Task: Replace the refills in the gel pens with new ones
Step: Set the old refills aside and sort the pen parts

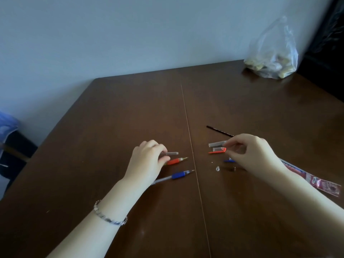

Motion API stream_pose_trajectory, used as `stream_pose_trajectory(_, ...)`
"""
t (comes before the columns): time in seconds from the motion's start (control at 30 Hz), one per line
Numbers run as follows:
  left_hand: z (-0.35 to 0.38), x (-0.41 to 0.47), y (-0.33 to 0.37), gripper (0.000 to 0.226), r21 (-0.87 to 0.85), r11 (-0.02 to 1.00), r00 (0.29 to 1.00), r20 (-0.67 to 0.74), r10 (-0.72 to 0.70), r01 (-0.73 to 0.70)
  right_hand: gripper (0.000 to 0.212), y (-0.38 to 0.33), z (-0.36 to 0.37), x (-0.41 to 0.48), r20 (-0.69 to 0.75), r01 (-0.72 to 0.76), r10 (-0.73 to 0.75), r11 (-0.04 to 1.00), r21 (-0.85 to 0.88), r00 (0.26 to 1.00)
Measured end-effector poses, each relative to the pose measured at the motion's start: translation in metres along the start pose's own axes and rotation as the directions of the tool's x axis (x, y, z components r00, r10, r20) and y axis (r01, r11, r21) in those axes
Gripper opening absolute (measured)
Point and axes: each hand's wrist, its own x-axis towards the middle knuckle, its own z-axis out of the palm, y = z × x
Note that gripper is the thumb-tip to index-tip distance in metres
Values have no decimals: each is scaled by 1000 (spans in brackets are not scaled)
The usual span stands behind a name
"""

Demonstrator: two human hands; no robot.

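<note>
My left hand [147, 161] rests on the brown table [130, 108], its fingers closed around a grey pen barrel [172, 153] that sticks out to the right. Just below it lies a red-grip pen [176, 160], partly under the hand. A blue-grip pen [178, 175] lies nearer me, tip pointing right. My right hand [255, 157] pinches a grey pen cap [216, 144] by its right end. Under that lie a red cap [218, 150] and a blue cap [229, 161]. A black refill [219, 131] lies beyond the right hand.
Small loose pen parts [217, 168] [233, 168] lie near my right hand. A red refill wrapper [316, 181] sits under my right forearm. A clear plastic bag [273, 56] stands at the table's far right corner. The table's centre seam [188, 127] runs between my hands.
</note>
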Motion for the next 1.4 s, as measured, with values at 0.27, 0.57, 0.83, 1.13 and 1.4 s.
stream_pose_trajectory(0.27,6,-11,8,25,12,1000,999,26,20,-20,14,-24,13,-15,61,110,-114,991,75,992)
stream_pose_trajectory(0.57,-14,-45,27,22,-150,950,956,-152,251,-273,14,-54,20,-19,134,212,-237,961,179,962)
stream_pose_trajectory(0.83,-8,-34,12,17,-40,971,965,-129,229,-236,8,-23,-3,-9,145,255,-234,955,-152,961)
stream_pose_trajectory(1.13,4,-35,-2,18,-133,991,995,-98,16,-29,14,54,-31,39,-148,-310,287,936,-170,947)
stream_pose_trajectory(1.4,10,-28,-6,21,-89,991,994,-13,-106,105,18,48,-15,44,-55,-257,251,947,-195,966)
